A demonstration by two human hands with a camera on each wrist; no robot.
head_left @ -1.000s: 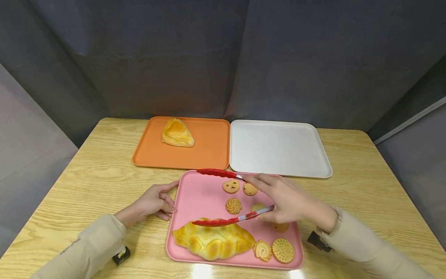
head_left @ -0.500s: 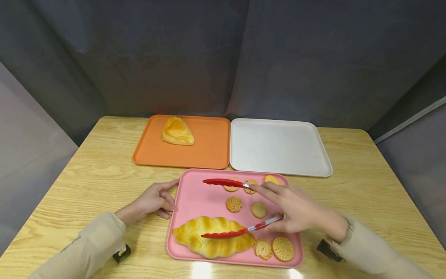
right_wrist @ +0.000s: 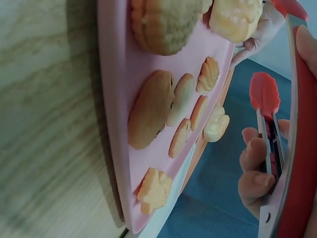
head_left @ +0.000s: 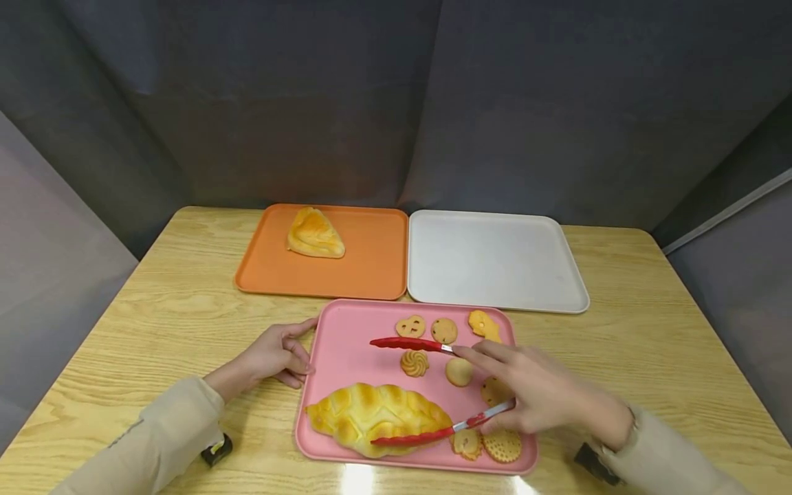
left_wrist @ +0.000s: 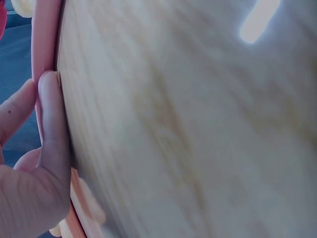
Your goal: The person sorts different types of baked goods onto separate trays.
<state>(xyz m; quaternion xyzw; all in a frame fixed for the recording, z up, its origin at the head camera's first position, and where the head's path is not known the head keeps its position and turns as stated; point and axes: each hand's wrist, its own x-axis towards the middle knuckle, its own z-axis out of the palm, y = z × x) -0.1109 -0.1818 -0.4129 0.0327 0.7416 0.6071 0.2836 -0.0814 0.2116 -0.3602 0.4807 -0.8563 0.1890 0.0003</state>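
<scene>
At the left side of the pink tray (head_left: 353, 333), my left hand (head_left: 269, 354) pinches the rim between thumb and finger, as the left wrist view shows. My right hand (head_left: 541, 385) grips metal tongs with red tips (head_left: 413, 438), spread wide above the tray. One tip hangs over the golden braided bread (head_left: 355, 405); the other is over the cookies, near the swirl cookie (head_left: 414, 363). Nothing is between the tips. In the right wrist view, a chip cookie (right_wrist: 151, 109) and a flower-edged cookie (right_wrist: 154, 191) lie near the tray's edge.
Behind the pink tray stand an orange tray (head_left: 371, 265) with a triangular pastry (head_left: 315, 237) and a white tray (head_left: 495, 261). Several other cookies, among them a round dotted one (head_left: 502, 447), lie on the pink tray. A dark curtain (head_left: 297, 103) hangs behind the wooden table (head_left: 155, 295).
My right hand has moved toward me and slightly right with the spread tongs, uncovering cookies at the tray's far right. My left hand has stayed at the rim.
</scene>
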